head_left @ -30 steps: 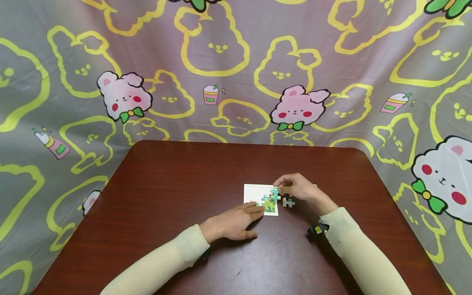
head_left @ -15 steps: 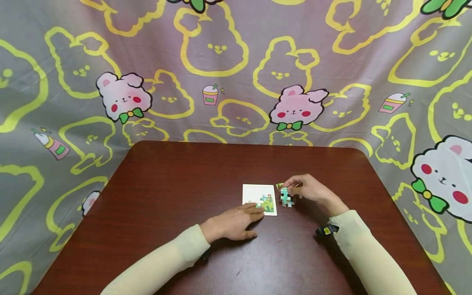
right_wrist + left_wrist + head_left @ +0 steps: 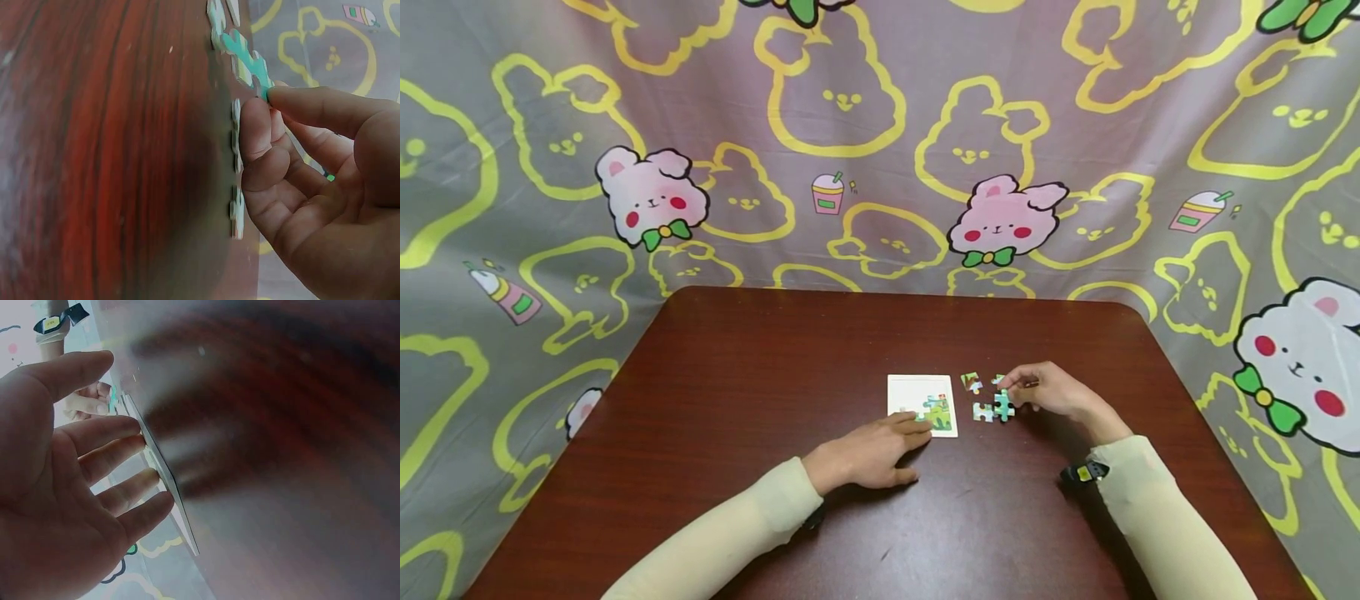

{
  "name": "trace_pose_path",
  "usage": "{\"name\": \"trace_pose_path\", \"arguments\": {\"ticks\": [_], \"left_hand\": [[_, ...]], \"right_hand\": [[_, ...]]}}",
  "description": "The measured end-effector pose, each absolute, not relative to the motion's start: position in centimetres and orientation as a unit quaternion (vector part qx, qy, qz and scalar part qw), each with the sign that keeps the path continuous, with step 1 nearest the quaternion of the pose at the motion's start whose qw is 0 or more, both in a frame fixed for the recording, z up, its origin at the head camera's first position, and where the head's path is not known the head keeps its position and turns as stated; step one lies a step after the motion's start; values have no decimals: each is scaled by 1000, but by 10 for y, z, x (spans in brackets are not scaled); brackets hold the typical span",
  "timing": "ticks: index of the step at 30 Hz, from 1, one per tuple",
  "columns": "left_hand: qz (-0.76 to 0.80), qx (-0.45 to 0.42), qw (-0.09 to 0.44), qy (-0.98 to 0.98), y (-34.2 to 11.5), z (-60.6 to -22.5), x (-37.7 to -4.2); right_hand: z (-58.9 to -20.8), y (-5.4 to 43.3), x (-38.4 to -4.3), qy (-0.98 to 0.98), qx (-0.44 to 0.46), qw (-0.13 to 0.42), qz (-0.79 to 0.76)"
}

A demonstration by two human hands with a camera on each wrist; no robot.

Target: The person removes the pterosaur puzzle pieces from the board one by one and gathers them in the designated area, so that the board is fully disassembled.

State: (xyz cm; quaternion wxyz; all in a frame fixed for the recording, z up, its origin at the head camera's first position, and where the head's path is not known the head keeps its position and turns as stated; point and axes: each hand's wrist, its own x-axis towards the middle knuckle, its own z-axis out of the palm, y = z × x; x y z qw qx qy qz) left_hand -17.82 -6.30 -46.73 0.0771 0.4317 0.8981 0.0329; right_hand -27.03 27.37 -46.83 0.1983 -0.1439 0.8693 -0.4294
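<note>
Pinching a teal puzzle piece (image 3: 1003, 407), the R hand (image 3: 1051, 392) might drop it w/ a slip; the L hand (image 3: 874, 454), fingers extended, touches the white board (image 3: 917, 389), and uneven pressing could shift it. Loose pcs. (image 3: 981, 412) near this piece, on the counter (image 3: 775, 358), could get knocked.

The sleeved left forearm (image 3: 730, 525) slants forward and inward, ending in the left hand (image 3: 872, 452), held palm down with its fingers (image 3: 103, 434) extended, slight gaps between them, and the left thumb (image 3: 81, 369) standing well away. From the opposite side the sleeved right forearm (image 3: 1165, 517) angles in too, setting the right hand (image 3: 1054, 390) farther forward than its partner. That hand forms a pinch, the right thumb (image 3: 325, 106) stretched to meet the forefinger while the remaining fingers curl inward.
</note>
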Motion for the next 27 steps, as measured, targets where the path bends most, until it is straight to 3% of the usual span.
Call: {"name": "trace_pose_path", "arguments": {"ticks": [27], "left_hand": [[30, 432, 76, 898, -55, -468, -180]], "right_hand": [[-469, 280, -269, 894, -142, 178, -386]]}}
